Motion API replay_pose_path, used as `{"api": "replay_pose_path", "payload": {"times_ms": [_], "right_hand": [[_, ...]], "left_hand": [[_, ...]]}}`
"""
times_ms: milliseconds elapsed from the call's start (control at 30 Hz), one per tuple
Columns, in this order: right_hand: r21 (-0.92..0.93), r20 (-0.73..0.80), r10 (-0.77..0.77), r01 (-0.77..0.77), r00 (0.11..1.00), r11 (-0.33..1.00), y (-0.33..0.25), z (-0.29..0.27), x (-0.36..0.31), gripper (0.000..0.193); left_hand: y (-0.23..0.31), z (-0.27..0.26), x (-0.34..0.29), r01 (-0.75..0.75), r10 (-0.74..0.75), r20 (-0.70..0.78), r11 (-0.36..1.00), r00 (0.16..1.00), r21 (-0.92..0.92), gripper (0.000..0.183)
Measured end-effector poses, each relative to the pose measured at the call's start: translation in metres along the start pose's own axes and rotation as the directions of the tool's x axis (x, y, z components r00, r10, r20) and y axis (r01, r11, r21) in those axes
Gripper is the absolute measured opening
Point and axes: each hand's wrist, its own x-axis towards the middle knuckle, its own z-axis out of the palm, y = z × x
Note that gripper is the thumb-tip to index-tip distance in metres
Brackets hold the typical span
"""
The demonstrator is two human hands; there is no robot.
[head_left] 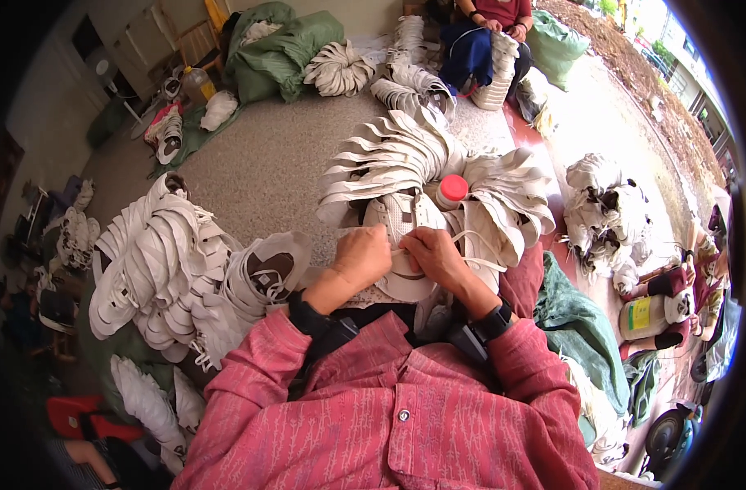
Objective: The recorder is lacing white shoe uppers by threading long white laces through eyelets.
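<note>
You're working on a white shoe (407, 286) mid-frame: left hand (361, 257) making a fist, right hand (436, 260) bending its fingers; can't tell what either's gripping. Jar (452, 189)'s sitting right of centre.

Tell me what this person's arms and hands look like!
The left hand and right hand wear no gloves. Black bands circle the left wrist and right wrist. The left sleeve and right sleeve are long and pinkish red, with thin, pale, wiggly lines.
</note>
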Motion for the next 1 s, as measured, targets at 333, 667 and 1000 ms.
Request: {"api": "replay_pose_path", "payload": {"times_ms": [333,667,1000], "right_hand": [[-0.018,0.077,-0.04,0.041,0.996,0.999,-0.003,-0.013,0.0,0.018],[-0.097,0.195,-0.129,0.15,0.972,0.984,-0.026,-0.032,0.032,0.013],[-0.148,0.391,-0.071,0.139,0.918,0.979,-0.021,-0.032,0.049,0.013]], "left_hand": [[-0.007,-0.039,0.017,-0.365,0.367,-0.062,0.93,0.928,0.05,0.024],[-0.022,-0.058,0.08,-0.455,0.495,0.574,0.861,0.652,-0.225,0.052],[-0.037,-0.038,0.069,-0.342,0.525,0.446,0.836,0.725,-0.429,0.036]]}}
